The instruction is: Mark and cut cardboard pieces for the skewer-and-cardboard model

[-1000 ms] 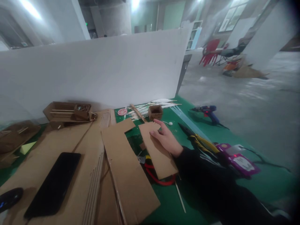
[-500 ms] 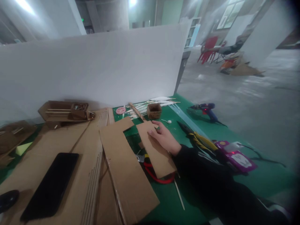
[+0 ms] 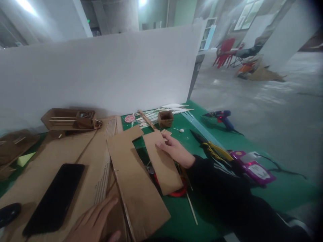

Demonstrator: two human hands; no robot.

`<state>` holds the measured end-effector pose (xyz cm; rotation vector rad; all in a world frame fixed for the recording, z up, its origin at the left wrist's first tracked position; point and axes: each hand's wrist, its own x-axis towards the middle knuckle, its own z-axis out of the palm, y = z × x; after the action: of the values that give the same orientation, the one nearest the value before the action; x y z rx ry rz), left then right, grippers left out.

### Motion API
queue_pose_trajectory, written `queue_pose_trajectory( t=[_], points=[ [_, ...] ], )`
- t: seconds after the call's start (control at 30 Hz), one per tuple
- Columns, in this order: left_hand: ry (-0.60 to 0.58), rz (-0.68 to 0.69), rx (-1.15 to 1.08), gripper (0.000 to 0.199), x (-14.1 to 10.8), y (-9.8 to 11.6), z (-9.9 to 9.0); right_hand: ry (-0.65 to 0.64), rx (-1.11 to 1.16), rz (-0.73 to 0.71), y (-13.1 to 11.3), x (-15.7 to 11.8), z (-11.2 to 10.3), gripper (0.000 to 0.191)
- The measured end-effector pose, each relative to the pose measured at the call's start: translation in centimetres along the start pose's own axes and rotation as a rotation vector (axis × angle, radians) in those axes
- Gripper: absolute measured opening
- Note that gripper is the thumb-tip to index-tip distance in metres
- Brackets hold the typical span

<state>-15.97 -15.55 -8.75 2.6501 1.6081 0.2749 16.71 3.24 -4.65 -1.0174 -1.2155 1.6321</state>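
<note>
My right hand (image 3: 176, 151) pinches the right edge of a small rectangular cardboard piece (image 3: 163, 164), thumb on top. Under that piece lies a red-handled tool (image 3: 180, 192), mostly covered, so its kind is unclear. Left of it rests a longer notched cardboard sheet (image 3: 140, 181). My left hand (image 3: 97, 220) is low in the view with fingers stretched out over the cardboard; whether it touches is unclear. A black phone (image 3: 54, 200) lies to the left of that hand.
A small cardboard box (image 3: 165, 119) and white sticks (image 3: 148, 117) stand at the back. Pliers (image 3: 212, 148), a purple device (image 3: 254, 168) and a blue glue gun (image 3: 222, 119) lie on the right. A white panel (image 3: 101, 74) closes off the far side.
My left hand has come into view from the bottom. The small cardboard piece, with my right hand on it, has shifted slightly left and looks raised.
</note>
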Motion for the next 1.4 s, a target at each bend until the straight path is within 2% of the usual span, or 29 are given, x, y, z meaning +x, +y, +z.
queue_pose_trajectory(
  t=[0.2,0.33,0.43,0.5,0.6,0.7,0.77,0.83,0.9,1.1,1.23,1.3,1.4],
  points=[
    [-0.046,0.038,0.110,0.065,3.0,1.5,-0.8,-0.084,0.060,0.017,0.3,-0.4,0.7,0.046],
    [-0.053,-0.038,0.127,0.064,4.3,0.9,-0.7,-0.127,0.089,0.043,0.4,-0.7,1.0,0.041],
    [-0.048,-0.108,0.068,0.057,5.2,0.7,-1.9,-0.147,0.106,0.080,0.6,-0.9,1.0,0.036],
    [-0.071,-0.140,-0.076,0.052,6.1,1.4,-3.1,-0.158,0.120,0.083,0.8,-0.9,1.1,0.035],
    [-0.167,-0.261,-0.433,0.051,8.3,3.3,-4.1,-0.184,0.131,0.077,1.0,-1.0,1.3,0.039],
    [-0.224,-0.380,-0.818,0.056,10.9,4.6,-3.7,-0.211,0.124,0.074,0.9,-1.2,1.5,0.045],
    [-0.241,-0.351,-1.011,0.044,12.4,4.7,-3.1,-0.211,0.117,0.065,0.8,-1.3,1.5,0.047],
    [-0.215,-0.335,-1.090,0.037,13.5,4.3,-2.7,-0.184,0.122,0.038,0.7,-1.4,1.5,0.045],
    [-0.149,-0.339,-1.058,0.033,14.1,3.6,-2.8,-0.137,0.150,0.007,0.7,-1.4,1.5,0.040],
    [0.012,-0.335,-0.842,0.029,15.2,1.8,-4.9,-0.107,0.225,-0.001,0.3,-1.5,1.4,0.040],
    [0.051,-0.337,-0.871,0.028,15.8,1.2,-5.8,-0.092,0.243,-0.023,-0.1,-1.5,1.3,0.039],
    [0.051,-0.333,-0.902,0.029,15.9,1.1,-5.8,-0.078,0.189,-0.052,0.0,-1.3,1.3,0.040],
    [0.095,-0.325,-0.916,0.031,15.7,0.9,-5.5,-0.083,-0.012,-0.076,0.3,-1.0,1.2,0.041]
  ],
)
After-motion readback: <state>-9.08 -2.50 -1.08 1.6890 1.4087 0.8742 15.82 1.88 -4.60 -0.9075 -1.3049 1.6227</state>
